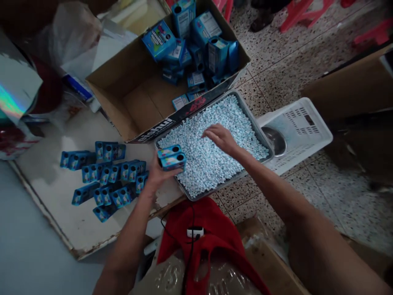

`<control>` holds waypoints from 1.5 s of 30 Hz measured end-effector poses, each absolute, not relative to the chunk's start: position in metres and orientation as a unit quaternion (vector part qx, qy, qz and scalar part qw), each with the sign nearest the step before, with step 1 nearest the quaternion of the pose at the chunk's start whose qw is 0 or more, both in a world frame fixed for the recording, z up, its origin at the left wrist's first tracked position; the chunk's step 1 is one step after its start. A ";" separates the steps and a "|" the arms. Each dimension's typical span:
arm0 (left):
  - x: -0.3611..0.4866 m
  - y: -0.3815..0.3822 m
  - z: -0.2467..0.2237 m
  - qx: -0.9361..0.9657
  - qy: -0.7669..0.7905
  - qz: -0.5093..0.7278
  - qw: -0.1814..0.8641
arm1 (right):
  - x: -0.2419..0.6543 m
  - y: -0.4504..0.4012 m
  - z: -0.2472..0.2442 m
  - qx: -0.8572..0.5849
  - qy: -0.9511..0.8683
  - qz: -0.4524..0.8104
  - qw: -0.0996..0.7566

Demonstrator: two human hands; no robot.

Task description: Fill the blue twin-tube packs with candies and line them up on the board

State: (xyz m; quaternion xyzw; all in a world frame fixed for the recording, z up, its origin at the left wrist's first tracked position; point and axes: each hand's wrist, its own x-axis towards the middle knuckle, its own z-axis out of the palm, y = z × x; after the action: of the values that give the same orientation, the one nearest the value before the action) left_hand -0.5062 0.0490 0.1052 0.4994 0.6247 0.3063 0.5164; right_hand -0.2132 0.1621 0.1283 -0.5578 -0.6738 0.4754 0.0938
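Two small blue boxes (172,160) with round dark holes on top are held side by side in my left hand (158,174), at the left edge of a grey tray (225,180). Small pale blue and white pieces (211,151) fill the tray. Over the middle of these pieces is my right hand (219,137), its fingers bent together at the surface; what they hold, if anything, is hidden. Several similar blue boxes (106,174) stand in a group on the white table (58,205) to the left.
An open cardboard box (132,102) with several blue boxes lies behind the tray. A white plastic basket (302,127) with a metal bowl (274,141) is at the right. Plastic bags (73,32) lie at the back left; red stools (302,16) stand on the floor.
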 end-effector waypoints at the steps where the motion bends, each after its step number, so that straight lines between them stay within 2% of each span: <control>1: -0.518 0.059 0.101 0.466 0.615 0.327 0.546 | -0.213 0.183 0.122 -0.510 -0.735 0.435 0.096; 5: -0.545 0.094 0.088 0.411 0.592 0.317 0.617 | -0.229 0.239 0.081 -0.316 -0.864 0.385 0.075; 9: -0.546 0.121 0.082 0.443 0.530 0.267 0.672 | -0.252 0.273 0.036 -0.086 -0.939 0.316 0.110; 13: -0.547 0.139 0.074 0.487 0.507 0.248 0.667 | -0.257 0.293 0.009 0.016 -0.956 0.257 0.140; 20: -0.548 0.149 0.047 0.520 0.502 0.229 0.652 | -0.235 0.279 -0.013 -0.083 -0.920 0.312 0.224; 29: -0.511 0.149 0.052 0.509 0.455 0.181 0.707 | -0.218 0.235 -0.005 -0.304 -0.797 0.455 0.255; 35: -0.477 0.144 0.058 0.472 0.444 0.204 0.734 | -0.209 0.200 0.008 -0.492 -0.573 0.568 0.328; 40: -0.445 0.146 0.062 0.500 0.424 0.210 0.725 | -0.209 0.176 0.012 -0.563 -0.320 0.649 0.399; 42: -0.434 0.146 0.066 0.540 0.417 0.222 0.696 | -0.210 0.171 0.012 -0.561 -0.225 0.678 0.419; 45: -0.425 0.143 0.076 0.639 0.413 0.247 0.600 | -0.212 0.167 0.013 -0.519 -0.133 0.721 0.439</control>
State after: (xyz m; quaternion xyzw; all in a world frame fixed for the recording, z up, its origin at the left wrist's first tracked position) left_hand -0.4247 0.1432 0.0760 0.6390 0.4132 0.2467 0.6000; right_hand -0.2118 0.1667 0.0130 -0.5187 -0.1327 0.7215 0.4391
